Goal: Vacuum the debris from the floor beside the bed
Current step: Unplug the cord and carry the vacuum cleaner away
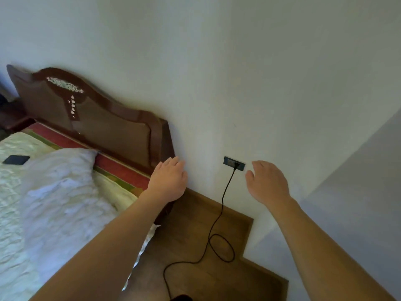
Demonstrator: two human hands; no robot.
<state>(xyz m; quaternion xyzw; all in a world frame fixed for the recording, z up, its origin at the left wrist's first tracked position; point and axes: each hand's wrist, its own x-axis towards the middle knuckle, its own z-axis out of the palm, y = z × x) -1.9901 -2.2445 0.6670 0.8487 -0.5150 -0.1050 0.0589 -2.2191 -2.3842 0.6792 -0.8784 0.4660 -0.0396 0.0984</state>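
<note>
Both forearms reach forward, left hand (168, 181) and right hand (268, 181) open, holding nothing; the black cord (223, 200) is plugged in the wall socket (234, 163) and loops over the floor (195, 216) beside the bed (112, 131); vacuuming seems not yet begun

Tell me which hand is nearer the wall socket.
The right hand, just beside the socket where the black cord plugs in; the left hand is over by the headboard.

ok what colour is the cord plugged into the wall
Black; the cord runs from the wall outlet down onto the wooden floor. Head view.
</note>
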